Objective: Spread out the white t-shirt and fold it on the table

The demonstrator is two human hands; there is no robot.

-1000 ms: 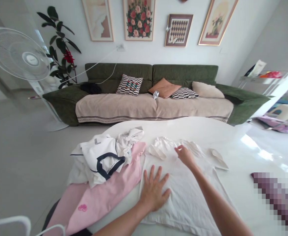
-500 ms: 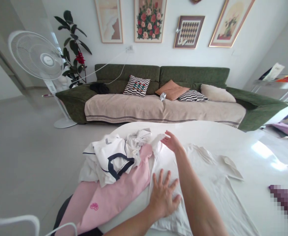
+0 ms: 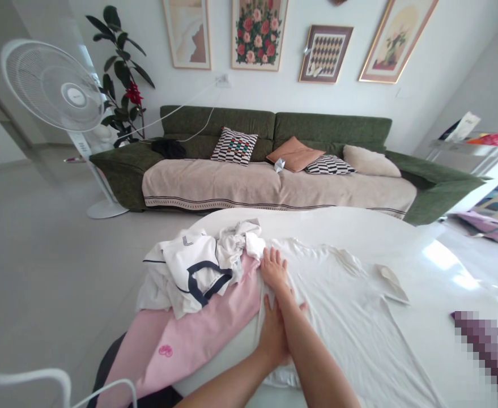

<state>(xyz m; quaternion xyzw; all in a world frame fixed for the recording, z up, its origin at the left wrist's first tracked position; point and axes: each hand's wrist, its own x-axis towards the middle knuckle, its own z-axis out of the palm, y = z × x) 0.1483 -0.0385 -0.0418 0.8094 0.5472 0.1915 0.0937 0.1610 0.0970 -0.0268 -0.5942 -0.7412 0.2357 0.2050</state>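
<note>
As my right hand (image 3: 275, 272) lies spread on the white shirt (image 3: 342, 306) | my left hand (image 3: 272, 334) rests splayed, partly hidden beneath the right forearm (image 3: 312, 354)

White table (image 3: 316, 224), far edge rounded, extending from the lower centre to the lower right of the frame. On it, a white shirt (image 3: 346, 317) is spread flat at lower centre; at lower left, a pink garment (image 3: 215, 326), partly covered by a crumpled navy-trimmed top (image 3: 178, 260).
</note>
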